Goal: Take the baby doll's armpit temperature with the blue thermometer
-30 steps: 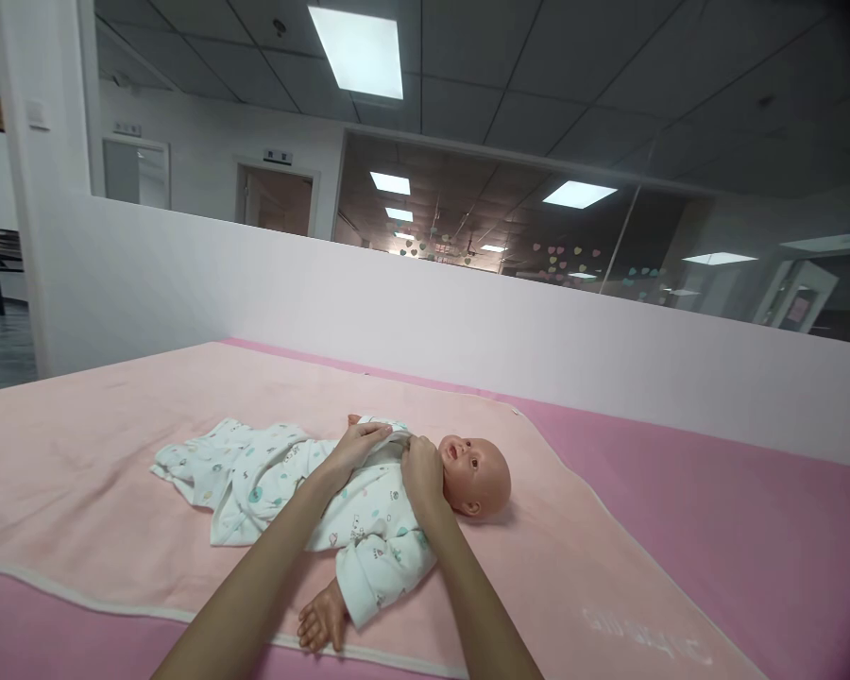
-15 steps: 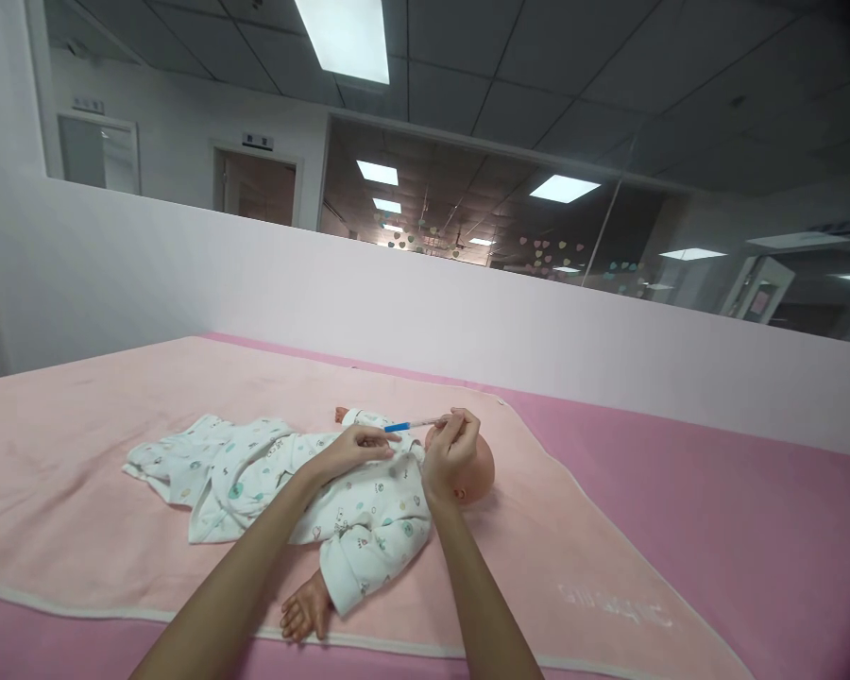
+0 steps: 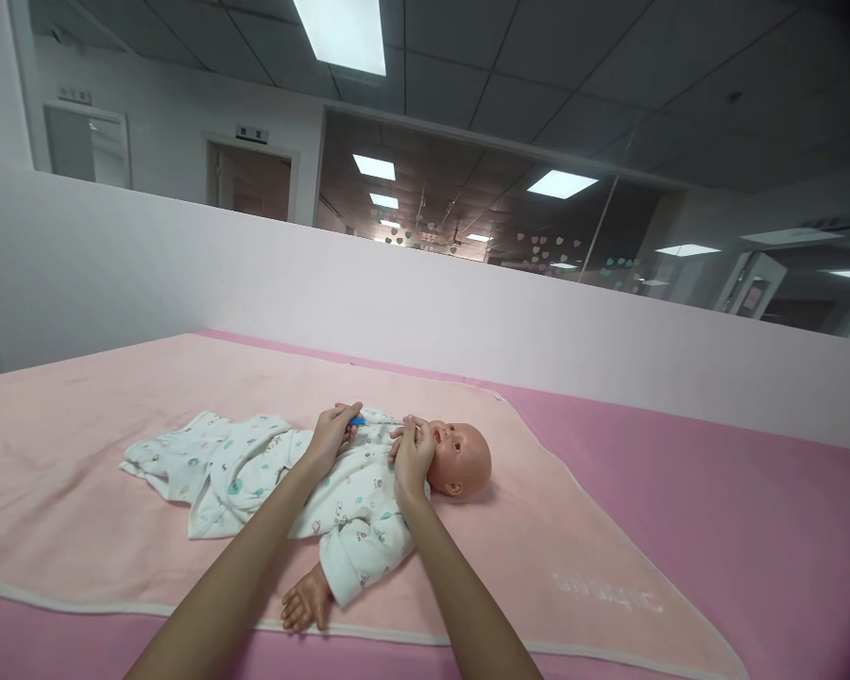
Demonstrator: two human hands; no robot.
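A baby doll (image 3: 368, 548) in a white patterned outfit lies on its back, head to the right and one bare hand toward me. Above its chest, a slim clear stick with a blue end, looking like a thermometer (image 3: 357, 421), spans between my hands. My left hand (image 3: 331, 436) is closed on the blue end. With fingers pinched, my right hand (image 3: 412, 455) holds the clear end, beside the doll's head (image 3: 466, 461). The stick's tips are hidden by my fingers.
Under the doll is a peach blanket (image 3: 552, 529) with a white edge, spread on a pink padded surface (image 3: 751, 510). A low white wall (image 3: 425, 302) rises behind, topped by glass with heart stickers.
Both hands have shifted left, away from the doll's face, which now shows. My left hand has closed round the stick's blue end, and the stick now lies nearer level.
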